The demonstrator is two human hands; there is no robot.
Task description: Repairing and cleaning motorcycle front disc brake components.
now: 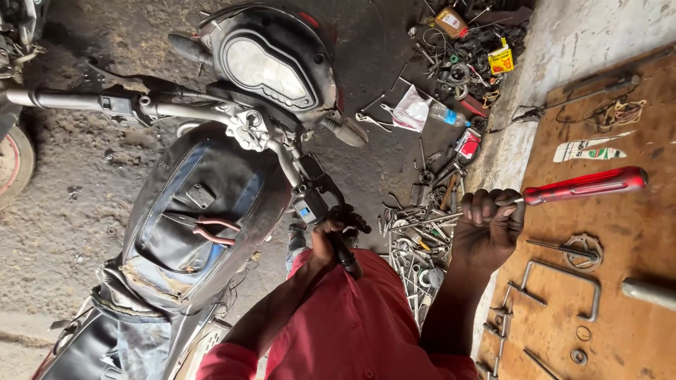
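Workshop floor, grimy concrete. Right hand clamped on red-handled screwdriver at centre right, over wooden board; left hand wrapped round motorcycle handlebar grip, centre frame. Risk: one-handed hold lets handlebar swing; loose tools below invite tripping.

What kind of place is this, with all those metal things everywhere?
Most likely a motorcycle repair workshop. A black motorcycle stands on the oily floor, loose spanners and metal tools lie in a heap, and a red-handled screwdriver rests on a wooden board.
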